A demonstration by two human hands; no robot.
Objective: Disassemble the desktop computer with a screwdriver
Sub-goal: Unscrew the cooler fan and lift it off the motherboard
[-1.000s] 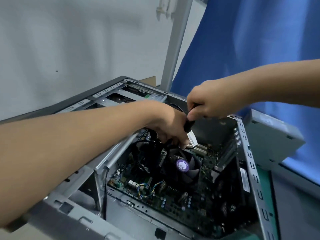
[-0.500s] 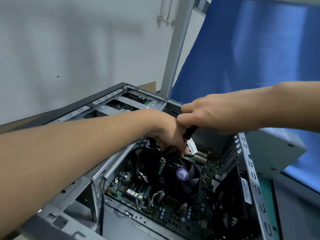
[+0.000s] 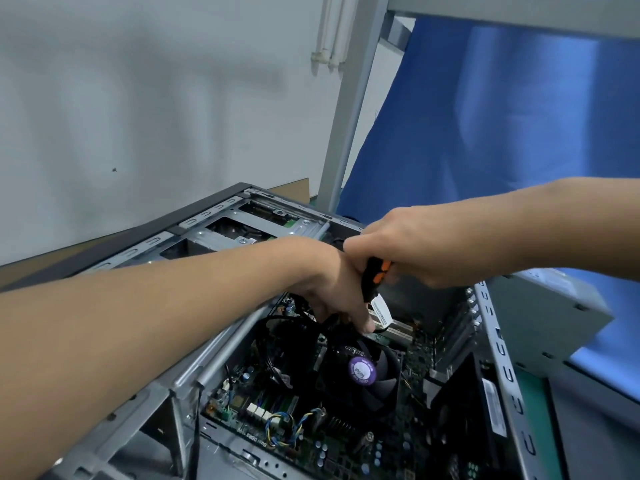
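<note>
**Screwdriver above the fan**

The opened desktop computer lies with its fan facing up. Just above the fan, my right hand clamps the screwdriver handle. My left hand reaches down beside it, and I can't tell if it's pinching anything.

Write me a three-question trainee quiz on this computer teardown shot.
1. Which hand grips the screwdriver? A) left B) right C) neither
2. True or false: the CPU fan lies outside the computer case.
3. Fill in: the round sticker on the fan hub is ___ in colour.
Key: 1 B, the right hand; 2 false, it sits inside on the board; 3 purple.
</note>
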